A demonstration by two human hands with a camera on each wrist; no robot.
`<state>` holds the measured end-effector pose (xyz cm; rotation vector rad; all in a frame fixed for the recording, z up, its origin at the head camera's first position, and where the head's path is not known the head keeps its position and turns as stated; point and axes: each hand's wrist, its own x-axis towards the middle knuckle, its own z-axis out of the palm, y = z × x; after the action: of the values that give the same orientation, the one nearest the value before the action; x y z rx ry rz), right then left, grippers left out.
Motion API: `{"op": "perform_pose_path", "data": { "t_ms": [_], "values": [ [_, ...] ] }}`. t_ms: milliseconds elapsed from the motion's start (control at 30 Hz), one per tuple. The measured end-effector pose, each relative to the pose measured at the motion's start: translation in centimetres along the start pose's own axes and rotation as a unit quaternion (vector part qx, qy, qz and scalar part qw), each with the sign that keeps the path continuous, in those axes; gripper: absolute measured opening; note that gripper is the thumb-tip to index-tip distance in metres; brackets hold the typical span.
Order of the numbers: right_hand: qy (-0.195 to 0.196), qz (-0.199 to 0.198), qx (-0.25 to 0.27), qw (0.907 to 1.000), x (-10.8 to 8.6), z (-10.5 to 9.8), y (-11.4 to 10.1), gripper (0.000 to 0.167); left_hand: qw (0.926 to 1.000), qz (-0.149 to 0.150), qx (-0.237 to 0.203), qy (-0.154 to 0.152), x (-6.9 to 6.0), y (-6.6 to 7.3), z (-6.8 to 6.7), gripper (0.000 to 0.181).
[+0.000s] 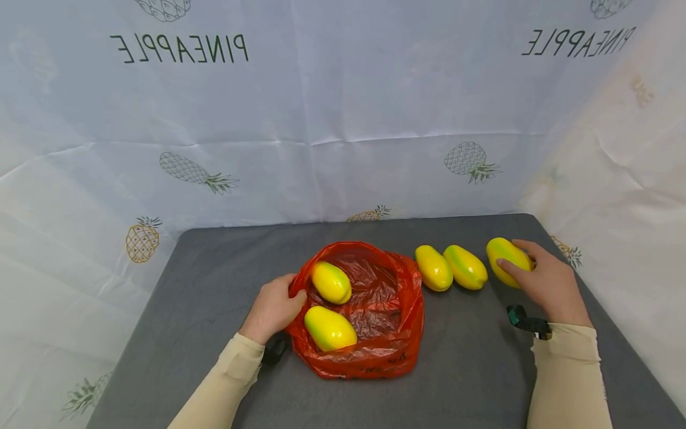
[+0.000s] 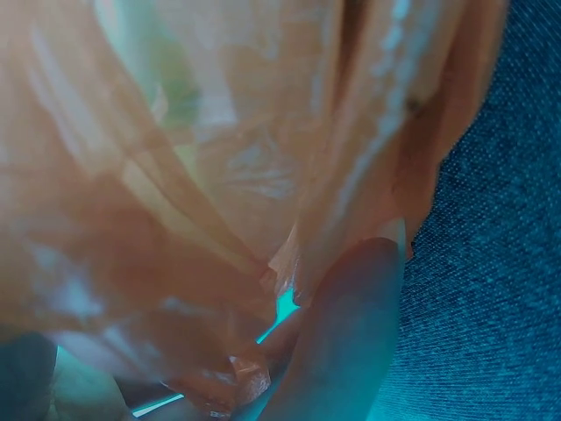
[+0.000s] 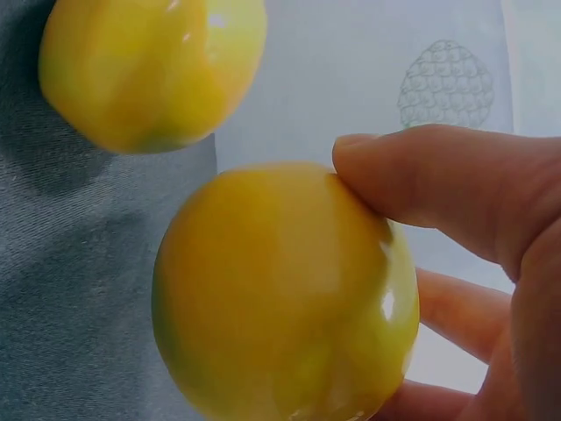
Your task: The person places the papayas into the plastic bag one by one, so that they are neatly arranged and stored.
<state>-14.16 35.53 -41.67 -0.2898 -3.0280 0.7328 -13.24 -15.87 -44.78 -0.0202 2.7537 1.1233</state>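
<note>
Beige sleeves (image 1: 570,375) closest. L hand (image 1: 273,307) pinches L rim of red plastic bag (image 1: 383,357), 2 mango-like fruits (image 1: 330,329) inside. R hand (image 1: 552,280) curled round 3rd fruit (image 1: 505,256), R of 2 more (image 1: 465,267) on gray tbl (image 1: 455,369).

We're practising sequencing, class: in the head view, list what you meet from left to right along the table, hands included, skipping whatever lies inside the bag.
Left hand, red plastic bag, yellow fruit nearest the bag, middle yellow fruit, gripped yellow fruit, right hand.
</note>
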Motion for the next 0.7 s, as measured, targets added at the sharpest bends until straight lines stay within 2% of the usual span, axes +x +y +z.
{"op": "perform_pose_path", "data": {
  "t_ms": [400, 700],
  "values": [
    [0.024, -0.022, 0.000, 0.9995, -0.6, -1.1, -1.9, 0.084, 1.0000, 0.002, 0.001, 0.001, 0.1, 0.0, -0.1, 0.030],
    [0.020, -0.064, 0.011, 0.9977, -1.4, -0.7, -4.9, 0.081, 1.0000, 0.001, 0.006, 0.001, 0.1, 0.1, -0.1, 0.031]
  ]
}}
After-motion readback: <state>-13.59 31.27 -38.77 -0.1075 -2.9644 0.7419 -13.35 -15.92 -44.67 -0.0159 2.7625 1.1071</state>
